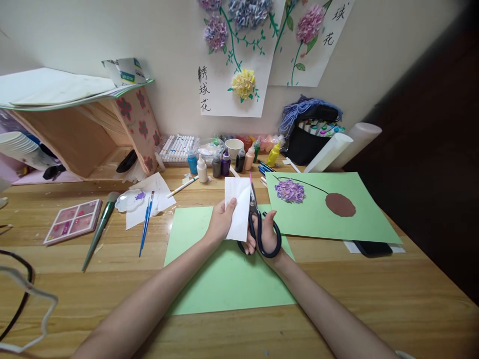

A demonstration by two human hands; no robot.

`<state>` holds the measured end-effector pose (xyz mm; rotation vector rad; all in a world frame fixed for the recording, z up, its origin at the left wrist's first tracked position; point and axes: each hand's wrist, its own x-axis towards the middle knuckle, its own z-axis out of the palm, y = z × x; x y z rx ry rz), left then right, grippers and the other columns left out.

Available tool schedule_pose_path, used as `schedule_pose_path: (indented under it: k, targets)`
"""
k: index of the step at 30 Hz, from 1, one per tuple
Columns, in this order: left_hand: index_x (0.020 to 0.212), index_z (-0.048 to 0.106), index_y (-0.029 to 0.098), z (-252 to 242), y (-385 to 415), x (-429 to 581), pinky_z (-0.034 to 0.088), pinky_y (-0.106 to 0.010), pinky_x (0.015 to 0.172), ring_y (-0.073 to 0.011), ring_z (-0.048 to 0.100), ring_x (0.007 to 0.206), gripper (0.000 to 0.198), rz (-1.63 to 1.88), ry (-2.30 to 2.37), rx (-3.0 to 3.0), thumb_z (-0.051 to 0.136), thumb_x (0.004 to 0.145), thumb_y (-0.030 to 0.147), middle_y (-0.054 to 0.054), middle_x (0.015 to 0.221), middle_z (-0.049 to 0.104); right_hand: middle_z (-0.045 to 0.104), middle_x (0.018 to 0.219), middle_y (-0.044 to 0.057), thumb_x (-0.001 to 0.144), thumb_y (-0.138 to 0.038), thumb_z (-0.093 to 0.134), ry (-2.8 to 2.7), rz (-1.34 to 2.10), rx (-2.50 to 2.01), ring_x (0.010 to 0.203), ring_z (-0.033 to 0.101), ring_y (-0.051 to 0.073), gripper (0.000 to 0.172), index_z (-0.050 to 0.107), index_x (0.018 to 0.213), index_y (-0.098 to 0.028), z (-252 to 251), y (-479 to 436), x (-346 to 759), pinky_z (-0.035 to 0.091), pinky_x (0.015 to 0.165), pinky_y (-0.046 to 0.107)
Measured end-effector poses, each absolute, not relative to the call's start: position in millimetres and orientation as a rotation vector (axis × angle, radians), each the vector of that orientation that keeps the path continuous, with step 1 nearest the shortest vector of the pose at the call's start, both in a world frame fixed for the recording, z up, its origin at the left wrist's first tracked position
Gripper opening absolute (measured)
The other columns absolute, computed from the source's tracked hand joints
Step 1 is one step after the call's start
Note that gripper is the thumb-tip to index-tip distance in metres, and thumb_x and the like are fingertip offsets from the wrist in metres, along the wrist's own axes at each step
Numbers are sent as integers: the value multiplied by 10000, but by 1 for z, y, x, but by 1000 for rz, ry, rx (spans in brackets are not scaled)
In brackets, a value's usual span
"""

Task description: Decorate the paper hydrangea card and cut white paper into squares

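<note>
My left hand point(221, 219) grips a folded sheet of white paper point(237, 212), thumb pressed on its front face. The paper stands nearly upright above a green sheet point(224, 284) lying on the table. My right hand point(266, 234) is closed around black-handled scissors point(253, 202), with fingers and thumb in the handle loops. The scissors' blades point away from me and lie along the paper's right edge; whether they have cut into it is not clear. My right fingertips show below the paper's lower right corner.
A second green sheet point(318, 224) with a purple paper flower point(290, 191) and a brown oval point(340, 205) overlaps a phone point(372, 248). Several paint bottles point(225, 163) stand behind. Leftward lie thin blue brushes point(146, 224), a large brush point(100, 232) and a palette point(73, 222).
</note>
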<state>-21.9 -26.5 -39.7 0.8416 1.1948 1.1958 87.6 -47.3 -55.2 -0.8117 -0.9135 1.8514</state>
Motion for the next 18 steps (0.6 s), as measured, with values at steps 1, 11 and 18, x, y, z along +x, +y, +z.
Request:
schedule_pose_path:
  k: [1, 11, 18]
  targets:
    - [669, 521, 147, -41, -27, -22, 365, -204, 383, -107, 494, 397, 462, 1179, 1164, 874, 620, 656, 597, 9, 493, 560, 361, 266, -58, 530, -925, 203, -917, 1839, -813, 207, 358, 87, 759, 429, 560, -201, -55, -47, 88, 340, 239, 203]
    - [696, 527, 148, -43, -30, -22, 384, -216, 438, -110, 490, 467, 422, 1163, 1148, 1017, 569, 726, 567, -1, 561, 574, 426, 335, -60, 567, -899, 268, -846, 1608, -948, 270, 436, 104, 727, 451, 631, -199, -41, -36, 108, 377, 287, 217]
    - [726, 551, 145, -42, -27, -29, 369, -206, 536, -116, 482, 589, 360, 1280, 1300, 1225, 500, 806, 493, 15, 642, 567, 611, 604, -5, 501, -490, 790, -1132, 1218, -1207, 454, 575, 133, 462, 485, 661, -183, -40, -33, 112, 474, 458, 262]
